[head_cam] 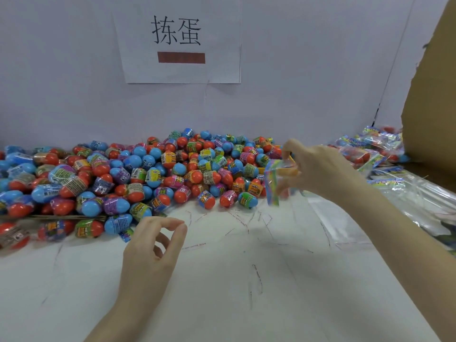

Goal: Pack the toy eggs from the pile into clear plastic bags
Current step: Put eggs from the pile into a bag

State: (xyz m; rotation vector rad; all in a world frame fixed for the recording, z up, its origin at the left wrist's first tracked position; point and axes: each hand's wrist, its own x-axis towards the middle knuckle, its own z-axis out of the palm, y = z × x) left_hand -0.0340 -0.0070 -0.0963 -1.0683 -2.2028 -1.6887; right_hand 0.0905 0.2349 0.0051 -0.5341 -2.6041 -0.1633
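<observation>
A big pile of red and blue toy eggs in printed wrappers spreads along the wall at the left and centre. My right hand is raised by the pile's right end and pinches a clear plastic bag with a rainbow-striped header; the bag hangs blurred below the fingers. My left hand hovers over the white table in front of the pile, fingers loosely curled, thumb and forefinger nearly touching, with nothing in it.
Filled bags of eggs are heaped at the back right. Flat clear bags lie at the right by a brown cardboard box. A paper sign hangs on the wall.
</observation>
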